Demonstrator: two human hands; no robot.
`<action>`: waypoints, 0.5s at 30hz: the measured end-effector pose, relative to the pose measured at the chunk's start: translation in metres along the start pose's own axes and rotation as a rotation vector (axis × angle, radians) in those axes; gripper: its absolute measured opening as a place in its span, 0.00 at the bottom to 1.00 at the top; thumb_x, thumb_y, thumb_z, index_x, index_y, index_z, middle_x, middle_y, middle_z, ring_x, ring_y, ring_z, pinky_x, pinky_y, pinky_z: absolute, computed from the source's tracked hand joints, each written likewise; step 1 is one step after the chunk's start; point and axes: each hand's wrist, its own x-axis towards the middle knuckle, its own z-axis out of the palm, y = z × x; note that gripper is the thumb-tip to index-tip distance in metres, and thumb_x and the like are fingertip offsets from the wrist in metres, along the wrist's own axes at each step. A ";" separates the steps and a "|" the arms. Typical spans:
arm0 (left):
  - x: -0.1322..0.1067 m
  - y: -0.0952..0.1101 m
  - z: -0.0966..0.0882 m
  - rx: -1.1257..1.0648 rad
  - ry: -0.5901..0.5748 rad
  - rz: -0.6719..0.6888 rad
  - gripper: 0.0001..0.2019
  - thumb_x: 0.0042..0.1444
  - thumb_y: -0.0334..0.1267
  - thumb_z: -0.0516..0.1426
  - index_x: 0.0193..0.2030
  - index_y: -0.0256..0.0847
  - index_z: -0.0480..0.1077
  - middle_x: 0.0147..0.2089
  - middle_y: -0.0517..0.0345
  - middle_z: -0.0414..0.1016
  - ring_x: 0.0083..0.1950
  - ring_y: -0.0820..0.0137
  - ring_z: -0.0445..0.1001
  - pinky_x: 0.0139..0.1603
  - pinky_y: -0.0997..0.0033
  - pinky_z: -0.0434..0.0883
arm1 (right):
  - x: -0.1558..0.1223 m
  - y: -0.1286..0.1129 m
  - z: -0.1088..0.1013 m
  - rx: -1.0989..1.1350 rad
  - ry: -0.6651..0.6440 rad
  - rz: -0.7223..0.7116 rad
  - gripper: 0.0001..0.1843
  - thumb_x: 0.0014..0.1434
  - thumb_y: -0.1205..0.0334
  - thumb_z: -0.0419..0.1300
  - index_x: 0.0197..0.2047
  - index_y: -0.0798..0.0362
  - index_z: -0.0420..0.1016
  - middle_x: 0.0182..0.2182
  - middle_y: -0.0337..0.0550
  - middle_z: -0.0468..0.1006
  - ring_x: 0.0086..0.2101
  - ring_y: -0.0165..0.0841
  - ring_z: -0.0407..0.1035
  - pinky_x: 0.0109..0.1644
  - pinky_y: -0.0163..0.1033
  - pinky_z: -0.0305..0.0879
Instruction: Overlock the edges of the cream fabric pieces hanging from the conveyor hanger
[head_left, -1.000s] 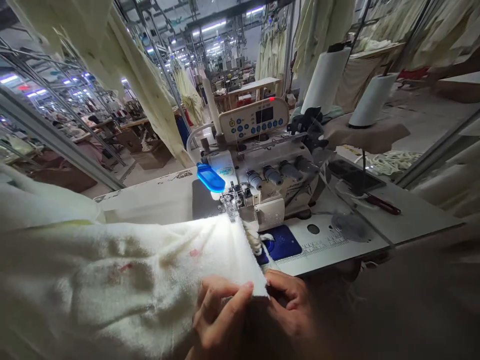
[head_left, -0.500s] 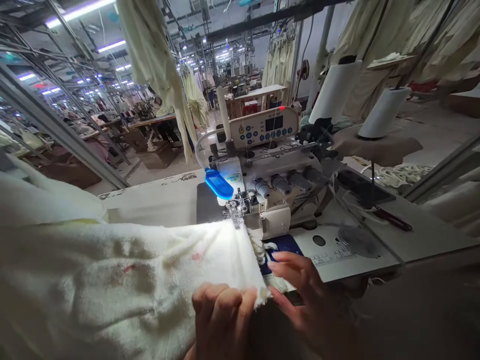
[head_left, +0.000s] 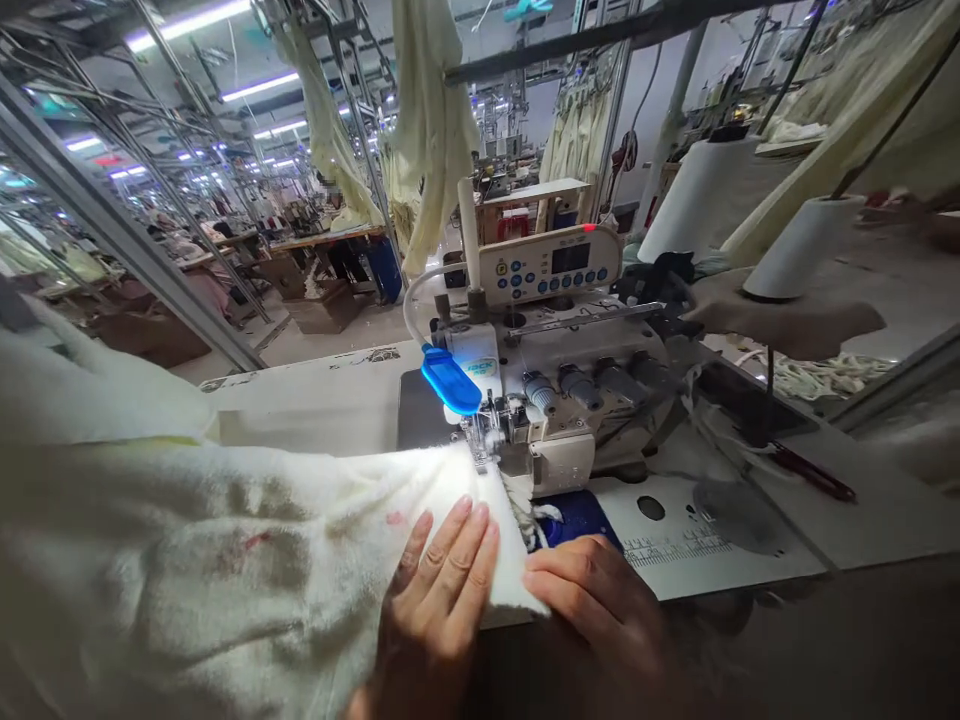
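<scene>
A cream fleece fabric piece (head_left: 225,560) lies across the sewing table, its right edge running under the presser foot (head_left: 484,450) of an overlock sewing machine (head_left: 555,380). My left hand (head_left: 439,600) lies flat on the fabric near that edge, fingers stretched out and pointing at the foot. My right hand (head_left: 592,600) rests at the fabric's near right corner, fingers curled against the edge; I cannot make out whether they pinch it. A blue pad (head_left: 581,515) on the machine bed shows just beyond my right hand.
The machine carries a blue guard (head_left: 450,378) and a control panel (head_left: 551,265). Two white thread cones (head_left: 694,200) (head_left: 799,245) stand behind it. A red-handled tool (head_left: 814,472) lies on the table (head_left: 750,540) at right. Cream garments (head_left: 435,120) hang overhead.
My left hand has opened from gripping the fabric corner and now lies flat on the fabric. My right hand dropped back from the blue pad to the fabric's corner. The view shifted slightly.
</scene>
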 end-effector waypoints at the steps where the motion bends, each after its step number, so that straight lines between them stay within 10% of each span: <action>1: 0.001 -0.003 -0.001 0.003 -0.013 0.003 0.19 0.56 0.23 0.48 0.54 0.33 0.67 0.54 0.49 0.71 0.61 0.62 0.63 0.63 0.58 0.58 | 0.003 0.001 0.002 -0.008 0.004 0.010 0.10 0.57 0.74 0.54 0.42 0.54 0.68 0.36 0.44 0.75 0.35 0.33 0.68 0.42 0.41 0.61; 15: 0.035 -0.046 -0.004 0.084 -0.362 0.020 0.25 0.52 0.26 0.44 0.59 0.31 0.59 0.60 0.46 0.64 0.60 0.61 0.63 0.58 0.55 0.67 | 0.047 0.036 0.020 -0.189 0.057 -0.050 0.07 0.59 0.72 0.54 0.39 0.58 0.72 0.37 0.46 0.76 0.34 0.34 0.65 0.41 0.42 0.61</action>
